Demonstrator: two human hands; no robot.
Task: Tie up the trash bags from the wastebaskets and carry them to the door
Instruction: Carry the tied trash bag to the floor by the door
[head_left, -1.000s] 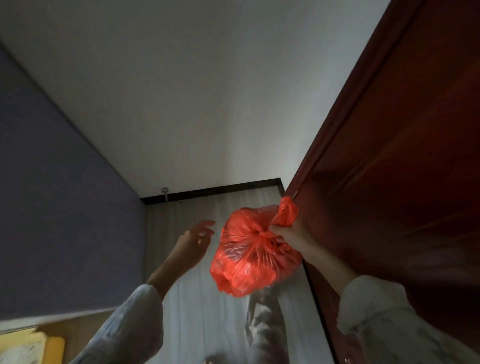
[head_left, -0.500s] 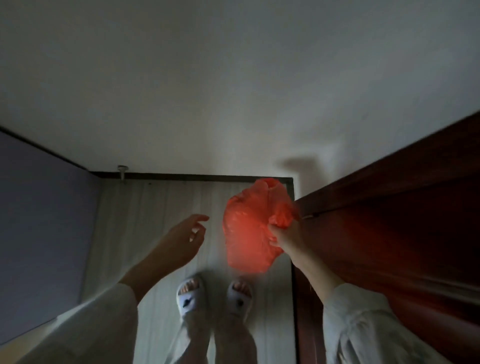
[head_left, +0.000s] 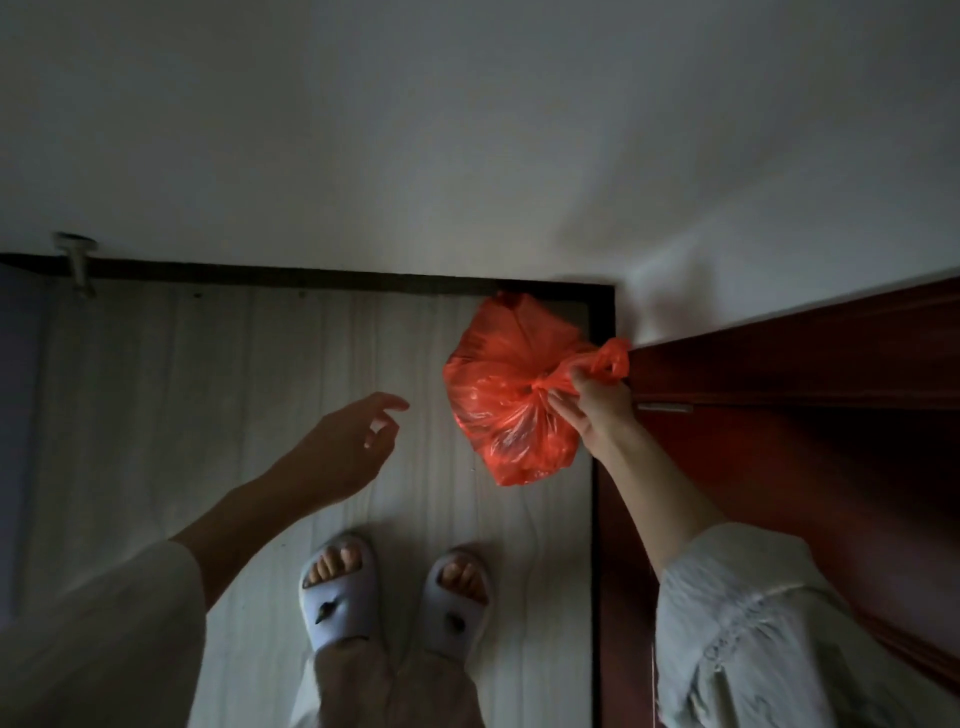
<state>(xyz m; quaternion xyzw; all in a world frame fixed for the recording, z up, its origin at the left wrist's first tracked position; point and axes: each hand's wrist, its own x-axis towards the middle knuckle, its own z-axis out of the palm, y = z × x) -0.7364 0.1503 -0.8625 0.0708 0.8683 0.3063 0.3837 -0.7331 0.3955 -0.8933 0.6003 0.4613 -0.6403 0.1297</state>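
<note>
Red bag (head_left: 511, 395), knotted, held by right hand (head_left: 597, 410) beside door (head_left: 805, 395); left hand (head_left: 343, 452) loose, holding nothing.

Red-orange translucent trash bag (head_left: 511, 395), crumpled and bulging, its mouth gathered into a knot with the tied handles flaring to the right. It hangs clear of the pale floor, near the corner beside the dark red-brown door (head_left: 810, 415), tilted leftward.
</note>
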